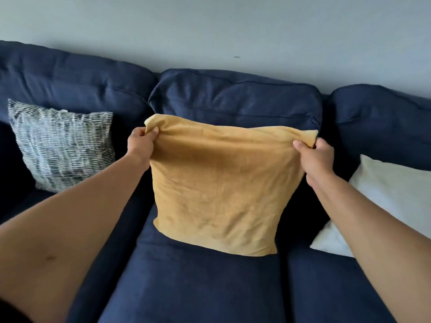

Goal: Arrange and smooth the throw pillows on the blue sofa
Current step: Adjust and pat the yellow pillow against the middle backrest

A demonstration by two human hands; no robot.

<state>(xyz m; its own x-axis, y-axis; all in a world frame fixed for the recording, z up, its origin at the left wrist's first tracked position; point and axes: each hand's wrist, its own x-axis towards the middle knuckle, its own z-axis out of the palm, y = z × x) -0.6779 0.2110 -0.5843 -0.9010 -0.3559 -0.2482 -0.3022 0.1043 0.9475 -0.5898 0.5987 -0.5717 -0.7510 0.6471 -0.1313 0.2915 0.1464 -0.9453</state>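
Observation:
A mustard-yellow pillow (pixel 221 187) stands upright on the middle seat of the blue sofa (pixel 233 99), leaning toward the back cushion. My left hand (pixel 141 142) pinches its top left corner, and my right hand (pixel 313 157) grips its top right corner. The fabric is pulled taut between the two hands and shows light creases lower down. A black-and-white patterned pillow (pixel 63 145) leans against the left back cushion. A white pillow (pixel 391 197) lies tilted on the right seat, partly hidden by my right forearm.
A plain grey wall (pixel 210 26) rises behind the sofa. The seat cushion in front of the yellow pillow (pixel 198 287) is bare blue fabric. Gaps run between the three back cushions.

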